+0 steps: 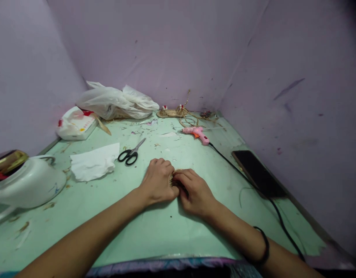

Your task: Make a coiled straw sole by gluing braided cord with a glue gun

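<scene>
Over the middle of the pale green table (131,231), my two hands meet around a small tan piece that looks like coiled jute rope (171,180). My left hand (159,180) is closed over its left side, knuckles up. From the right, my right hand (195,191) pinches it between thumb and fingers. Most of the piece is hidden by the fingers, so its full shape cannot be made out. Black-handled scissors (130,153) lie beyond my left hand. Farther off to the right rests a pink glue gun (197,134).
A white paper (93,162) lies left of the scissors. At far left are a white pot-like vessel (35,185), a box (79,127) and a plastic bag (114,101). Jute work (172,112) sits by the back wall. The gun's black cord (230,162) passes a phone (257,173).
</scene>
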Motion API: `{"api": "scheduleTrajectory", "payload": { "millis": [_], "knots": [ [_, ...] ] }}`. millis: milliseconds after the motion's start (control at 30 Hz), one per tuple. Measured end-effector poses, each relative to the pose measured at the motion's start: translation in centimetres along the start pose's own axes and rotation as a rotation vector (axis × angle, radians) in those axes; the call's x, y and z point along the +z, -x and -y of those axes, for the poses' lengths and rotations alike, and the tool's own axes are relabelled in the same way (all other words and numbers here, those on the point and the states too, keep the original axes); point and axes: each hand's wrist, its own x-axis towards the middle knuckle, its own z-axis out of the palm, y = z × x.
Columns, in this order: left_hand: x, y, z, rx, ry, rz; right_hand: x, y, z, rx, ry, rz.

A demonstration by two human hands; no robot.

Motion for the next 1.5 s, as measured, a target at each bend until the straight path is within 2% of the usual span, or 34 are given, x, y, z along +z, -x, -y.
{"api": "scheduleTrajectory", "payload": {
  "millis": [1500],
  "knots": [
    [-0.13,-0.18,-0.08,0.020,-0.020,0.025,0.05,0.03,0.07,0.031,0.020,0.000]
  ]
}}
